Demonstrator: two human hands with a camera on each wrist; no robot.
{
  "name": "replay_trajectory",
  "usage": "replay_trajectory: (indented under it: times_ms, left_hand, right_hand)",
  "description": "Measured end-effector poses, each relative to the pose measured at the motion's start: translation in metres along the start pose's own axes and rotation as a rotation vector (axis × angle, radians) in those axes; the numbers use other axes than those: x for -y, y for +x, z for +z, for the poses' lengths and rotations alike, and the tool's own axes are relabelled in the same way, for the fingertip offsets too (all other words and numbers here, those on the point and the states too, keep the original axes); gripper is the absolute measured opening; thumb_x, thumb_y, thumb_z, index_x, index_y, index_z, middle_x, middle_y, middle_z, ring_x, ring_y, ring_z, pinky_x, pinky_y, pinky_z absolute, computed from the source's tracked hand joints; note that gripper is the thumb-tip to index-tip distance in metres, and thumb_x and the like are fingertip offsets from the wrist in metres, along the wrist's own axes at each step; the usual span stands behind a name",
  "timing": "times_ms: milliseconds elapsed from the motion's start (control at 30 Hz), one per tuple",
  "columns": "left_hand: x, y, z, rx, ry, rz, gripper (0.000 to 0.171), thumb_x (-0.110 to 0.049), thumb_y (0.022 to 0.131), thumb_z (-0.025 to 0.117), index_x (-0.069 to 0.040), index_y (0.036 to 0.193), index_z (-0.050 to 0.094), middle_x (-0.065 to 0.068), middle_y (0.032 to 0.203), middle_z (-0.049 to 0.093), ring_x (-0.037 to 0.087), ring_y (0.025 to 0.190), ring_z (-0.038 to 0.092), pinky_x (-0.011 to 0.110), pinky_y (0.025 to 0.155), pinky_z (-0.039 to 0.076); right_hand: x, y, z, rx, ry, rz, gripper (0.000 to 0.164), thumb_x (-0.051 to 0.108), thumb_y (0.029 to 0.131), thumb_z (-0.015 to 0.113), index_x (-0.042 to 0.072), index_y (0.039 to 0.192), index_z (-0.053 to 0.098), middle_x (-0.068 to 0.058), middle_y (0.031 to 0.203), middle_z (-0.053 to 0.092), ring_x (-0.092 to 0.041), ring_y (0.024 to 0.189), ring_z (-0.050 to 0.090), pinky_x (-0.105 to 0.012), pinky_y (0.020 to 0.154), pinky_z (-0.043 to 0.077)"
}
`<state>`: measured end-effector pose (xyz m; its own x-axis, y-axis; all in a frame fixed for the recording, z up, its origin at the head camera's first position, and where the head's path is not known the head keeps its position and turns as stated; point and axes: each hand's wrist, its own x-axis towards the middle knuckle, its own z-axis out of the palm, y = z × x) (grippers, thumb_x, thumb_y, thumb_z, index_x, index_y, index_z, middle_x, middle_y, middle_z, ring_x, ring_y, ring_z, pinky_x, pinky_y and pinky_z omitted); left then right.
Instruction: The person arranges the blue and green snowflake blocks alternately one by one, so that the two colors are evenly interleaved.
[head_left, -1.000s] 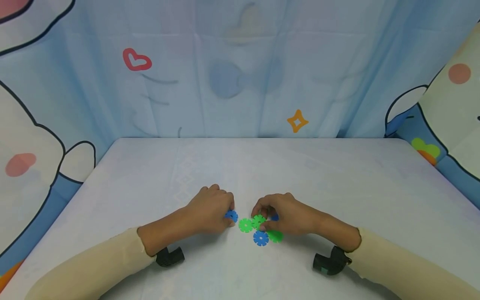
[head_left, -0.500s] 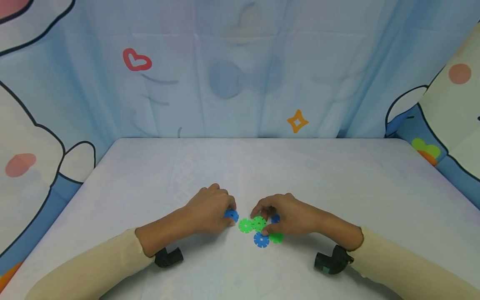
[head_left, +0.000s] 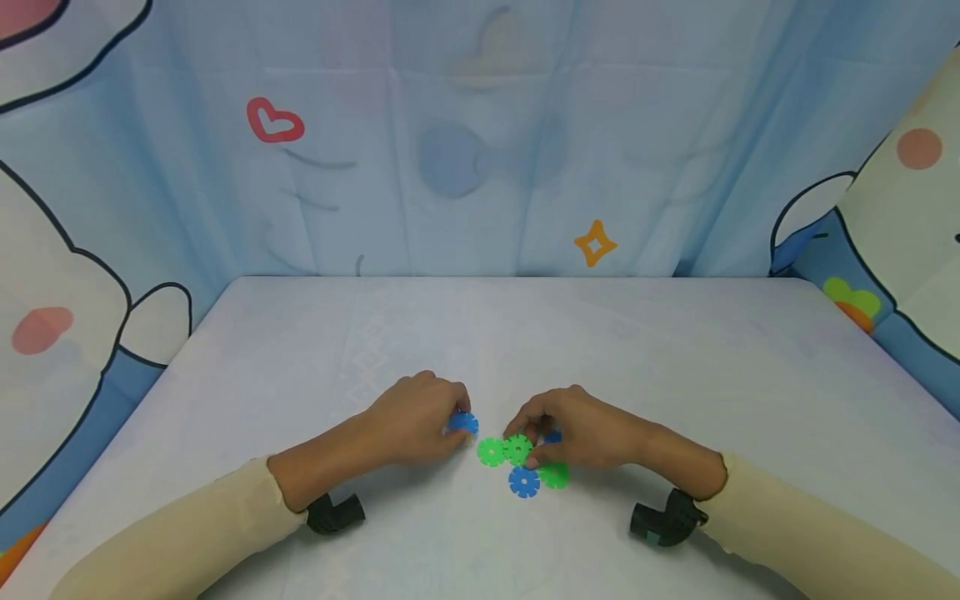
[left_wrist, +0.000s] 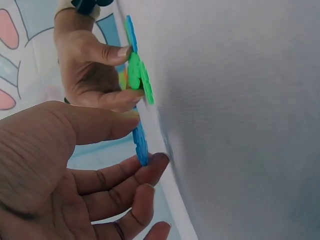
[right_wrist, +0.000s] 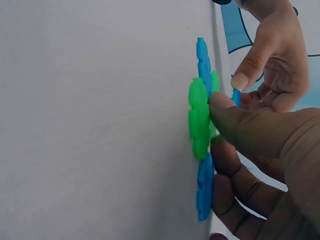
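Note:
In the head view my left hand [head_left: 422, 419] pinches a single blue notched disc [head_left: 464, 423] between thumb and fingertips. The left wrist view shows that blue disc [left_wrist: 141, 142] nearly edge-on, thumb on one side and fingertips at its lower end. My right hand [head_left: 581, 429] grips a cluster of joined notched discs by its middle green disc [head_left: 517, 449]. Around this sit another green disc [head_left: 491, 452], a blue disc [head_left: 524, 482], a green disc [head_left: 554, 476] and a blue disc [head_left: 552, 437] partly covered by the hand. A small gap separates the single disc from the cluster.
A white cloth-covered table [head_left: 480, 333] lies beneath both hands. Behind it hangs a light blue printed curtain [head_left: 480, 167]. Black wrist cameras [head_left: 335, 514] are strapped at both cuffs.
My left hand has shifted slightly, and its blue disc has risen a little and shows more of its face. The cluster in my right hand has moved slightly right and toward me.

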<state>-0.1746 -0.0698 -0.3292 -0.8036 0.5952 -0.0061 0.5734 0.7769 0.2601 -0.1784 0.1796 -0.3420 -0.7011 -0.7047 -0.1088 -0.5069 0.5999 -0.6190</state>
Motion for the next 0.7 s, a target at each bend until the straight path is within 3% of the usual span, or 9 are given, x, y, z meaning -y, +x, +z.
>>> replay_trajectory:
  times_ms: [233,433,533,700]
  left_hand:
    - [0.013,0.004,-0.001,0.027,-0.228,-0.006,0.025,-0.024,0.088,0.073,-0.011,0.109,0.072,-0.005,0.091,0.069,0.01,0.086,0.059,0.028,0.078,0.049]
    - [0.025,0.013,-0.005,0.042,-0.484,-0.009,0.024,-0.027,0.088,0.075,-0.019,0.111,0.073,-0.009,0.092,0.069,0.011,0.066,0.049,0.024,0.058,0.041]
    - [0.031,0.018,-0.006,0.003,-0.591,-0.038,0.025,-0.027,0.088,0.075,-0.023,0.112,0.074,-0.007,0.09,0.068,0.012,0.067,0.047,0.024,0.057,0.038]
    - [0.04,0.027,-0.008,-0.097,-0.725,-0.118,0.027,-0.028,0.089,0.074,-0.025,0.116,0.073,-0.006,0.096,0.071,0.016,0.086,0.059,0.029,0.067,0.047]
  right_hand:
    - [-0.003,0.0,0.001,-0.051,-0.027,-0.061,0.027,0.027,0.083,0.08,0.019,0.108,0.074,0.016,0.082,0.065,-0.001,0.079,0.062,-0.022,0.077,0.053]
    - [-0.004,0.001,-0.003,-0.175,-0.058,-0.045,0.03,0.029,0.084,0.079,0.018,0.111,0.073,0.017,0.079,0.061,-0.002,0.078,0.058,-0.024,0.073,0.051]
    - [-0.003,0.004,-0.007,-0.275,-0.059,-0.049,0.03,0.03,0.083,0.079,0.018,0.11,0.073,0.016,0.077,0.06,-0.003,0.076,0.057,-0.026,0.073,0.05]
    - [-0.005,0.02,-0.015,-0.4,-0.012,-0.056,0.031,0.029,0.083,0.08,0.017,0.111,0.074,0.012,0.081,0.064,-0.007,0.077,0.058,-0.027,0.074,0.051]
